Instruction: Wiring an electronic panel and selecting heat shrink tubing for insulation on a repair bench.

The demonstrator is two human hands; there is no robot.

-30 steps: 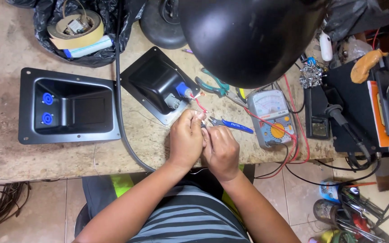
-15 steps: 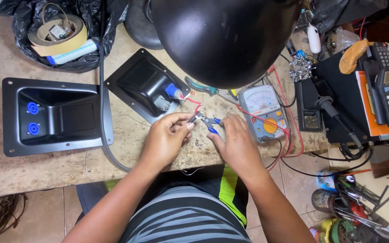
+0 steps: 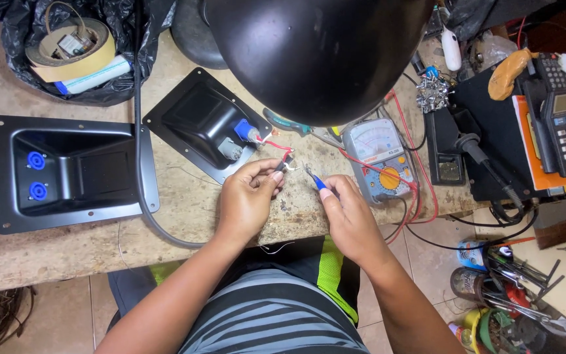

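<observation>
While left hand (image 3: 247,200) pinches red wire end (image 3: 282,164) steady, right hand (image 3: 348,216) grips blue-handled pliers (image 3: 316,180) just right, tips toward it.

Two black recessed plates (image 3: 73,172) (image 3: 206,124), one multimeter (image 3: 380,160), one lamp (image 3: 319,56), two tape rolls (image 3: 70,49).

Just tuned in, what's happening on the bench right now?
A person sits at a cluttered workbench. The left hand pinches the end of a red wire running from the smaller black recessed plate. The right hand holds a blue-handled tool with its tip at that wire end. An analog multimeter sits beside them.
</observation>
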